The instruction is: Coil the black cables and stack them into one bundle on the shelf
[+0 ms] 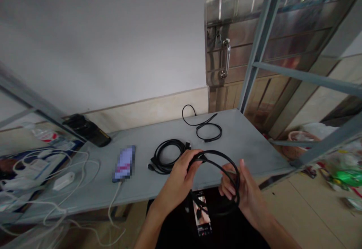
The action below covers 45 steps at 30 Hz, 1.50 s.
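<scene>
Above my lap I hold a black cable (216, 152) bent into a loose loop. My left hand (178, 177) pinches the loop's left side between thumb and fingers. At its right side, my right hand (250, 194) has its fingers curled about the cable, with one digit pointing up. Just behind my left hand, a coiled black cable (173, 142) lies on the grey table (141, 138), partly covered by that hand. Farther back on the table is a thinner black cable (221, 131) with a small loop and a loose curl.
A phone (124, 162) with a white cord lies left of the coil. Beyond it a black bottle (87, 130) rests on its side. White cords and a white adapter (63, 181) crowd the left end. Another lit phone (202, 215) is on my lap. A metal frame post (258, 45) rises at right.
</scene>
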Motion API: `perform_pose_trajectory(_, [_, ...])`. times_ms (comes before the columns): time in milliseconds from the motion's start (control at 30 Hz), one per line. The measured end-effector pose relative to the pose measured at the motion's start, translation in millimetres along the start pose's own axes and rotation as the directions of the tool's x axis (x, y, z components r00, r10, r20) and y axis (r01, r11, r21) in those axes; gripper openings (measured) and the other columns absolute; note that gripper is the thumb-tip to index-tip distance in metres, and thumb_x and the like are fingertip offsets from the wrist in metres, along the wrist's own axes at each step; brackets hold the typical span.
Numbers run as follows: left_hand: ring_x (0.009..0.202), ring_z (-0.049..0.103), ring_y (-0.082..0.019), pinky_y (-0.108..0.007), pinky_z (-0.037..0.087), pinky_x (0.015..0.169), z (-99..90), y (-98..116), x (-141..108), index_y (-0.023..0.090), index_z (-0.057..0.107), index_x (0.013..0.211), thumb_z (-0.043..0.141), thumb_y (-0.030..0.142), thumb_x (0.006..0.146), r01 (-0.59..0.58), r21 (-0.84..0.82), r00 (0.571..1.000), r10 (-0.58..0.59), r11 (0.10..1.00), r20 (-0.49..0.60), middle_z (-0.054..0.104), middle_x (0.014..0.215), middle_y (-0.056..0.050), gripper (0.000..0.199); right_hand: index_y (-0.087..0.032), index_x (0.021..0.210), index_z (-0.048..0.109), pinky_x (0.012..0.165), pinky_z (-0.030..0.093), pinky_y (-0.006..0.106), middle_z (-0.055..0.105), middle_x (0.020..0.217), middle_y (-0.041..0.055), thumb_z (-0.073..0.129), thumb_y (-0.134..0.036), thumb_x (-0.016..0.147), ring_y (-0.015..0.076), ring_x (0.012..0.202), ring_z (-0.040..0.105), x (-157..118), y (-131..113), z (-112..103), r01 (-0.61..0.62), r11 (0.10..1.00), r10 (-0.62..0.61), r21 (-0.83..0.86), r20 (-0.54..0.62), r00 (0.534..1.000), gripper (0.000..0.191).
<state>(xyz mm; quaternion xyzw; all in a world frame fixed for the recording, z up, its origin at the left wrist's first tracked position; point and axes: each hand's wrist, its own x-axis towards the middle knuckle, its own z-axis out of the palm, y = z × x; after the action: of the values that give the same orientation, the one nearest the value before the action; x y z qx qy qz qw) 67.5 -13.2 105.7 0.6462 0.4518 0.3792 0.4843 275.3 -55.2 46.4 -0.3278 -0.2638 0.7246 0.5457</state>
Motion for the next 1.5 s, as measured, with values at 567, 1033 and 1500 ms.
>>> perform_pose_trajectory(567, [0.096, 0.074, -0.030, -0.032, 0.058, 0.083, -85.2, 66, 10, 0.027, 0.071, 0.121, 0.071, 0.006, 0.084, -0.057, 0.154, 0.982, 0.027, 0.986, 0.188, 0.078, 0.097, -0.006, 0.042, -0.023, 0.103, 0.056, 0.053, 0.051, 0.023, 0.072, 0.081, -0.0014, 0.064, -0.067, 0.107, 0.0140, 0.063, 0.070, 81, -76, 82, 0.285, 0.709, 0.106, -0.645, 0.497, 0.861, 0.045])
perform_pose_trajectory(1033, [0.070, 0.060, -0.017, -0.023, 0.045, 0.062, -135.5, 47, 38, 0.022, 0.082, 0.104, 0.069, 0.038, 0.100, -0.096, 0.295, 0.974, 0.028, 0.951, 0.226, 0.071, 0.082, -0.002, 0.021, -0.021, 0.086, 0.058, 0.109, 0.059, 0.047, 0.083, 0.112, 0.0127, 0.083, -0.053, 0.088, 0.0288, 0.109, 0.082, 111, -69, 51, 0.043, 0.951, 0.103, -0.306, 0.445, 0.890, 0.040])
perform_pose_trajectory(1500, [0.088, 0.077, -0.021, -0.027, 0.054, 0.080, -144.0, 67, 53, 0.025, 0.085, 0.097, 0.070, 0.022, 0.096, -0.230, 0.519, 0.931, 0.031, 0.823, 0.364, 0.084, 0.096, -0.002, 0.016, -0.017, 0.108, 0.068, 0.064, 0.055, 0.027, 0.072, 0.072, 0.0000, 0.081, -0.059, 0.096, 0.0181, 0.065, 0.071, 154, -71, 124, 0.311, 0.591, 0.514, -0.744, 0.645, 0.566, 0.046])
